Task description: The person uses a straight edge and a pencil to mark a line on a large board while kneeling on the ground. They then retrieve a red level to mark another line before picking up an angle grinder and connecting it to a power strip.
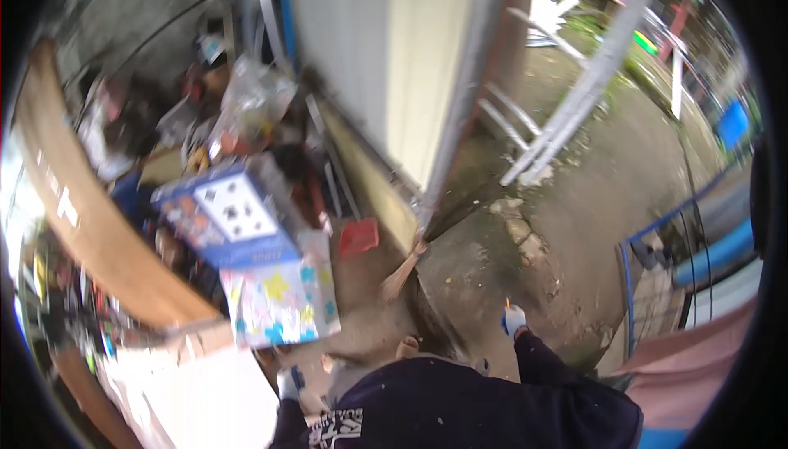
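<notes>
My right hand, in a white and blue glove, is held out over the concrete ground on the right. It is closed on a thin orange stick-like object, whose tip points away from me; its kind is too small to tell. My left hand, gloved the same way, hangs low beside a pale board or cardboard sheet. Blur hides its fingers, and I cannot see whether it holds anything. Just beyond it is a white cloth or bag with coloured flowers and stars.
Behind the flowered piece leans a blue printed box, amid piled bags and clutter. A red dustpan and a short broom lie near a metal-edged panel. White poles slant over the ground; a blue-framed rack stands right.
</notes>
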Demonstrator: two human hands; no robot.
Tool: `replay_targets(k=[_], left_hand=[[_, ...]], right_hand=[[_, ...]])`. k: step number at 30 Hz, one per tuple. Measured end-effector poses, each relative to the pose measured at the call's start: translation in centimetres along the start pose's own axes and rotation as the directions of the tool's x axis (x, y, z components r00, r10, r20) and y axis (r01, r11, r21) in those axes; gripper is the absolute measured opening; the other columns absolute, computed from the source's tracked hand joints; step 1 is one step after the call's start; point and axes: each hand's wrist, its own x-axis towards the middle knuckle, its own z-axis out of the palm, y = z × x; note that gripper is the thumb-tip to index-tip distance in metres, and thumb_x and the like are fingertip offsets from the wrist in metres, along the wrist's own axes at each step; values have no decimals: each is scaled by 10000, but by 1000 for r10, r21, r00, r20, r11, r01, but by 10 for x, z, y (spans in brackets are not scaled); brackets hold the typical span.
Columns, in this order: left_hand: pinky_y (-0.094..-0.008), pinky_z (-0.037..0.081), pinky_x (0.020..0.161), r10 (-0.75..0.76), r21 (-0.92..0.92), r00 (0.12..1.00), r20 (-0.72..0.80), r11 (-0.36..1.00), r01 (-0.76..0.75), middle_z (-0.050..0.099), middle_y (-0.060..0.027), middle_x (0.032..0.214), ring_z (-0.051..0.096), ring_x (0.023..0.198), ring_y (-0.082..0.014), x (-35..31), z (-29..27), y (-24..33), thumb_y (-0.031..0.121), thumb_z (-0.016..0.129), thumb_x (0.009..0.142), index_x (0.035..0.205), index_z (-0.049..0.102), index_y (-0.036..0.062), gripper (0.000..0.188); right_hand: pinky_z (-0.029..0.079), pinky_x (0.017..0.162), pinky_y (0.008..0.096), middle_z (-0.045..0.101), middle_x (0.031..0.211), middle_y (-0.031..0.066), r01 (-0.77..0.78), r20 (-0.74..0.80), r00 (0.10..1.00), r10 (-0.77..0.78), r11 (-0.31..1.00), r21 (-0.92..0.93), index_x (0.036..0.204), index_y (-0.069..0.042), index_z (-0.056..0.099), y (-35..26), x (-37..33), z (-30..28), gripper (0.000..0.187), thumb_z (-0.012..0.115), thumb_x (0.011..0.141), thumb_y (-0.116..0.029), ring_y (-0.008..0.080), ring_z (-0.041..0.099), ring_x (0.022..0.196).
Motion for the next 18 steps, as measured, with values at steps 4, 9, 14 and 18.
replay_targets(k=[4, 9, 14, 18], left_hand=[[-291, 442, 451, 86, 17, 980, -178, 996, -84, 614, 6, 733, 554, 527, -121, -19, -13, -21, 162, 586, 1018, 1073, 673, 82, 130], [-302, 437, 443, -12, -150, 916, -401, 987, -52, 633, -63, 749, 551, 512, -160, -74, -49, -105, 132, 574, 988, 1137, 733, 68, 227], [-341, 445, 459, -171, -141, 777, -605, 984, 106, 633, -43, 709, 553, 511, -180, -132, -89, -214, 205, 724, 930, 1002, 740, 59, 164], [-356, 406, 425, 235, 207, 807, -542, 968, -142, 646, -56, 689, 542, 475, -189, -160, -148, -280, 247, 716, 924, 954, 741, 89, 162]], right_hand=[[358, 372, 341, 586, 655, 12, 41, 83, 996, -25, 980, -194, 1015, -173, 641, -90, 5, 107, 109, 608, 1000, -276, 159, 513, 451], [365, 380, 317, 593, 672, 4, -14, 243, 962, 124, 912, -410, 1057, -120, 673, -97, -34, 250, 162, 609, 1029, -267, 137, 522, 461], [388, 419, 298, 596, 683, -11, 266, 517, 843, 147, 722, -639, 1081, -121, 684, -40, -115, 373, 167, 651, 1022, -275, 101, 527, 492], [397, 410, 301, 601, 701, -22, 366, 620, 747, 242, 627, -687, 1043, -132, 695, -6, -156, 451, 132, 644, 1015, -250, 95, 539, 511]])
